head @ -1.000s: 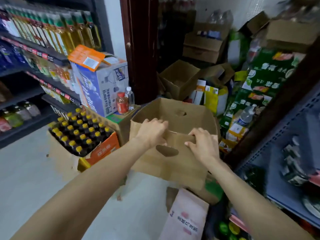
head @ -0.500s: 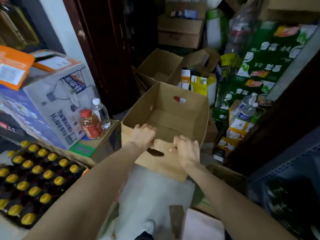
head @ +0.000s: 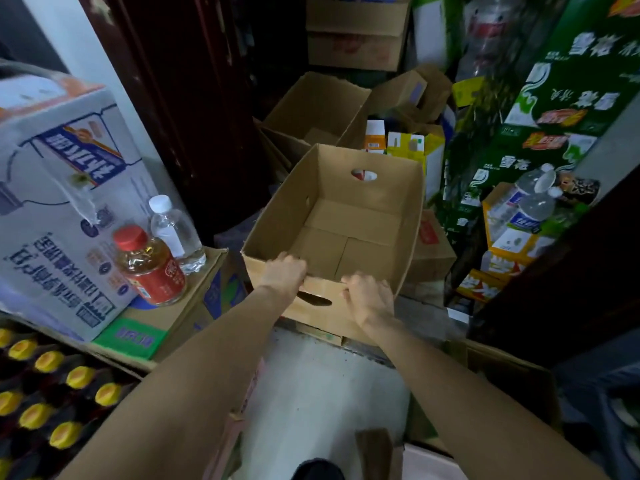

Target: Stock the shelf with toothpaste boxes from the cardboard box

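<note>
An open brown cardboard box (head: pixel 349 216) with oval handle holes is held out in front of me, and its bare bottom shows with nothing in it. My left hand (head: pixel 285 273) grips the near rim at the left, fingers curled over the edge. My right hand (head: pixel 369 296) grips the same rim at the right of the near handle hole. No toothpaste boxes are in view.
Another open brown carton (head: pixel 317 109) sits behind the held one. At the left are a white printed carton (head: pixel 59 209), a red-capped bottle (head: pixel 150 268) and a water bottle (head: pixel 176 233). Yellow-capped bottles (head: pixel 48 393) fill a crate at the lower left. Green cartons (head: pixel 540 126) stack at the right.
My view has tilted down and moved closer. The box has lowered and tipped, so its inside now shows. Both hands keep their hold on the near rim.
</note>
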